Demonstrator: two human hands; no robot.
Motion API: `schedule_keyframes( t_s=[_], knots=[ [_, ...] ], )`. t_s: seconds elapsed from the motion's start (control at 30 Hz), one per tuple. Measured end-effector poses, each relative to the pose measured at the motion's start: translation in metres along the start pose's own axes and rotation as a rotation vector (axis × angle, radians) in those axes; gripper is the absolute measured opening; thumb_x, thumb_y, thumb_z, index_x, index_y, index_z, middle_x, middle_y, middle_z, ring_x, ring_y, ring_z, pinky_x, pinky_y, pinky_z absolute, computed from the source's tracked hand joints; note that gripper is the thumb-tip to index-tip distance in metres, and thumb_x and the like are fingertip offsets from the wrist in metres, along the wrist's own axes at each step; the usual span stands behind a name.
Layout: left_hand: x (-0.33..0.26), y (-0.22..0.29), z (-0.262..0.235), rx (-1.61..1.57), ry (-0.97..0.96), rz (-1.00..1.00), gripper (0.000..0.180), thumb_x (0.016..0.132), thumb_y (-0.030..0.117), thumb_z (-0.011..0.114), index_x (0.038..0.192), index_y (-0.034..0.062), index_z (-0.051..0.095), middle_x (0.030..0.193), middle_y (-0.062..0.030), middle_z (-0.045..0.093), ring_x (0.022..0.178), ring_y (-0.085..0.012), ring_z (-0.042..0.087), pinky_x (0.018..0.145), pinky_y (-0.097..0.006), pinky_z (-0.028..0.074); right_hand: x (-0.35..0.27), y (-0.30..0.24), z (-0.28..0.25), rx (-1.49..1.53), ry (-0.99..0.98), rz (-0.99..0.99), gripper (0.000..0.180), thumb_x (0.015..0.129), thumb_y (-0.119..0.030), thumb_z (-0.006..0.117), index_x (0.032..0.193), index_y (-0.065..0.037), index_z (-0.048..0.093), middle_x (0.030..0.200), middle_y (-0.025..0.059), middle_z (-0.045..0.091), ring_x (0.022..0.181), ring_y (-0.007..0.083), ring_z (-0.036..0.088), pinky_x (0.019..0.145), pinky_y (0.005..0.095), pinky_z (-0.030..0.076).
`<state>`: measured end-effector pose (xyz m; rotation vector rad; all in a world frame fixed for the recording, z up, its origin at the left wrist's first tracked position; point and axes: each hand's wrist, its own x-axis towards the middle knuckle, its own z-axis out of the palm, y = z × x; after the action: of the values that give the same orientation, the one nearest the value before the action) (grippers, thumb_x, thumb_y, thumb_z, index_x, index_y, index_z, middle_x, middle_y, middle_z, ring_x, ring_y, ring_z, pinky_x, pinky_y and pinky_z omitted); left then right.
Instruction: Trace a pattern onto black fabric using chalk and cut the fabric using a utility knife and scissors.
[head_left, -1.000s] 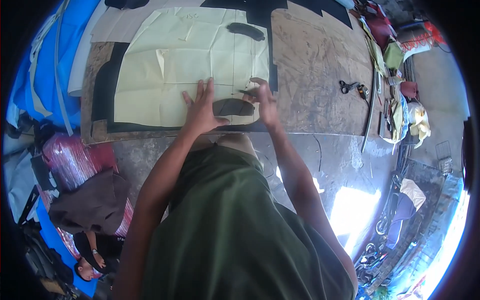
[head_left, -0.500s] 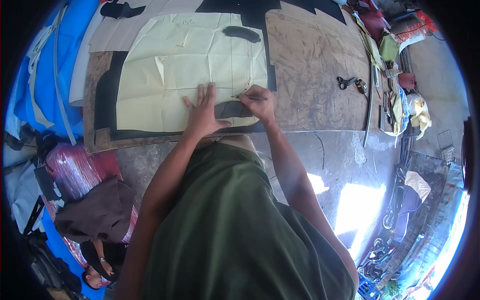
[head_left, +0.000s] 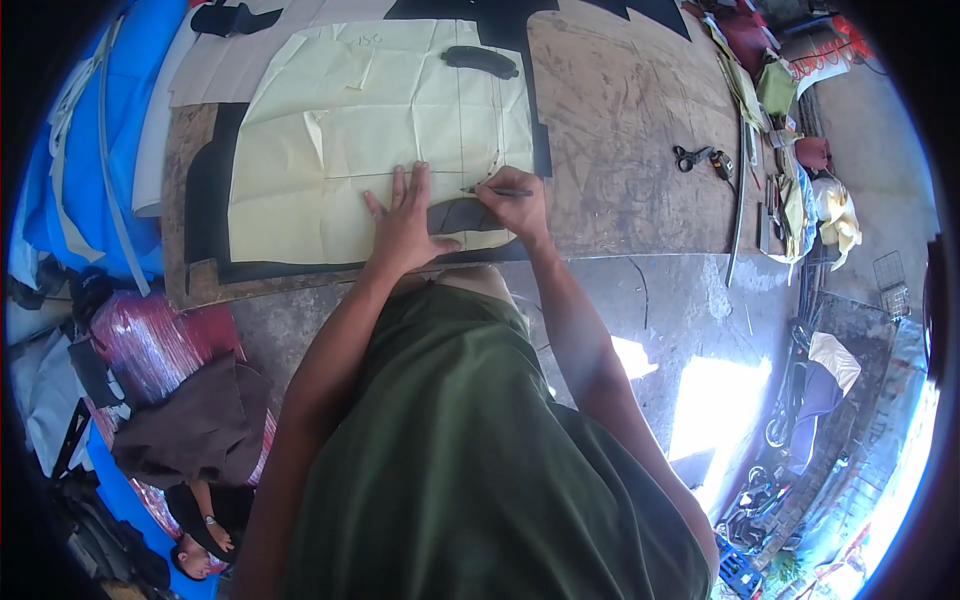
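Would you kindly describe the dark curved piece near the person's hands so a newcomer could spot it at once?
On the brown table lies a large, creased, pale-yellow sheet. Near its close edge, between the left hand and the right hand with its pen, sits the dark curved piece. Unlike the dark strip near the sheet's far right corner, it has hands beside it.

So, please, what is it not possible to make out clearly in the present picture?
All in the head view:
Dark curved piece: right end, covered by the right hand.
Pen: tip too small to tell whether it touches the yellow paper.
Black material: partly hidden beneath that paper.
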<state>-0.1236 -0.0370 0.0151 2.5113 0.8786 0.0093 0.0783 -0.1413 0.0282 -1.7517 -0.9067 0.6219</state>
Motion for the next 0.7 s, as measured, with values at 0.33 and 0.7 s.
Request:
schedule_keyframes(
  t_s=[0.33, 0.7],
  knots=[
    [0.0, 0.005, -0.005, 0.021, -0.007, -0.004, 0.135, 0.071, 0.051, 0.092, 0.169, 0.0009, 0.013, 0.176, -0.0169, 0.022, 0.164, -0.0429, 0.013, 0.111, -0.089, 0.016, 0.002, 0.012, -0.008, 0.024, 0.106, 0.022, 0.011, 0.076, -0.011, 0.08, 0.077, -0.001, 0.075, 0.064, 0.0014, 0.068, 0.055, 0.0111, 0.052, 0.057, 0.0262, 0.046],
    [0.001, 0.01, -0.009, 0.019, -0.043, 0.002, 0.133, 0.074, 0.051, 0.091, 0.169, 0.0003, 0.012, 0.176, -0.0172, 0.021, 0.164, -0.0438, 0.012, 0.112, -0.089, 0.016, 0.001, 0.015, -0.018, 0.0, 0.102, 0.013, 0.006, 0.08, -0.005, 0.079, 0.077, -0.002, 0.075, 0.067, 0.0006, 0.067, 0.059, 0.0107, 0.053, 0.059, 0.0251, 0.046]
  ],
)
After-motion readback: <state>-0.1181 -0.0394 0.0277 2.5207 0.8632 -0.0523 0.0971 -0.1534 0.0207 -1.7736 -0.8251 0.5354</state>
